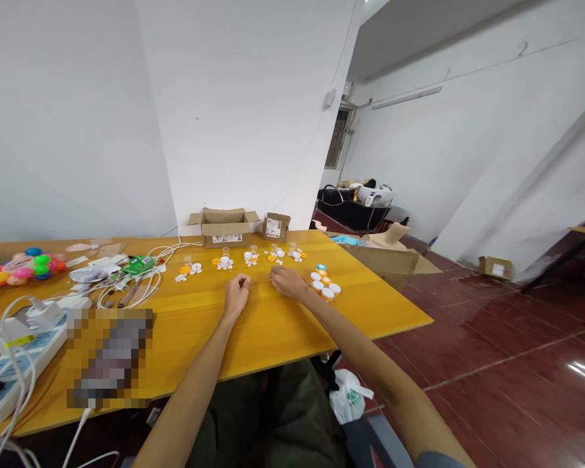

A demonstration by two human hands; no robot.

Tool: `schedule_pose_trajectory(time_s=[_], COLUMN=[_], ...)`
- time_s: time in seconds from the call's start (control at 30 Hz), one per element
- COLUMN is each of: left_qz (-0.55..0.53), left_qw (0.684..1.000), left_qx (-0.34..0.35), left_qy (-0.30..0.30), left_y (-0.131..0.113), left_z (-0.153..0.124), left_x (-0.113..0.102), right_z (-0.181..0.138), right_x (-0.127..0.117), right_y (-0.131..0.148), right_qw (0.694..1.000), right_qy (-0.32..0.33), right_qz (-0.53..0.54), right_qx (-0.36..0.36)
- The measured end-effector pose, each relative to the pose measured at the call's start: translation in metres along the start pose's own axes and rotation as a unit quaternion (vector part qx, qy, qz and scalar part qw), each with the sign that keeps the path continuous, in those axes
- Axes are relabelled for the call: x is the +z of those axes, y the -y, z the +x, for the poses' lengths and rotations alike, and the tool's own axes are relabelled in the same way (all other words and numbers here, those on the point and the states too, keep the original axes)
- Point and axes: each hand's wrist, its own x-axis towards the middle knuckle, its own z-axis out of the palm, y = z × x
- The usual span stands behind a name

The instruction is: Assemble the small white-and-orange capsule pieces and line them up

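My left hand (236, 290) rests on the yellow table (273, 325) with its fingers curled into a loose fist; nothing shows in it. My right hand (286, 281) lies on the table a little to the right, fingers bent, nothing visible in it. Just right of it stands a cluster of small orange-and-white capped jars (324, 283). Beyond both hands runs a row of small white and orange parts in little groups (246, 258), with tiny clear cups among them.
Two open cardboard boxes (224, 226) (275, 227) stand at the table's far edge by the white pillar. Left lie white cables (141, 276), a green packet (139, 264), coloured plastic balls (25, 266) and a power strip (19, 344). The table's right edge drops to red floor.
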Motion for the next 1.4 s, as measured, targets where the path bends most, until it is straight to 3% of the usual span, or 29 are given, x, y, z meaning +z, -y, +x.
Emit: schedule_pose_trajectory(time_s=[0.1,0.2,0.33,0.73,1.13,1.4], left_qz=[0.013,0.018,0.019,0.031,0.032,0.032], left_qw=[1.000,1.000,1.000,0.999,0.999,0.999], left_qx=[-0.004,-0.004,-0.005,-0.009,-0.008,-0.011], left_qy=[0.002,0.003,-0.001,0.015,0.016,0.017], left_y=[0.000,0.002,0.004,0.002,0.001,0.002], left_z=[-0.001,-0.002,-0.003,-0.004,-0.004,-0.003], left_x=[0.000,0.001,0.003,0.006,0.006,0.007], right_z=[0.009,0.017,0.022,0.022,0.027,0.022], right_x=[-0.012,-0.024,-0.028,-0.001,0.007,-0.002], right_y=[-0.028,-0.063,-0.099,-0.118,-0.126,-0.123], right_qw=[0.996,0.973,0.959,0.951,0.954,0.952], right_qy=[0.011,0.040,0.071,0.117,0.110,0.111], right_qz=[0.012,0.036,0.032,0.053,0.067,0.070], right_qx=[0.083,0.223,0.273,0.280,0.271,0.277])
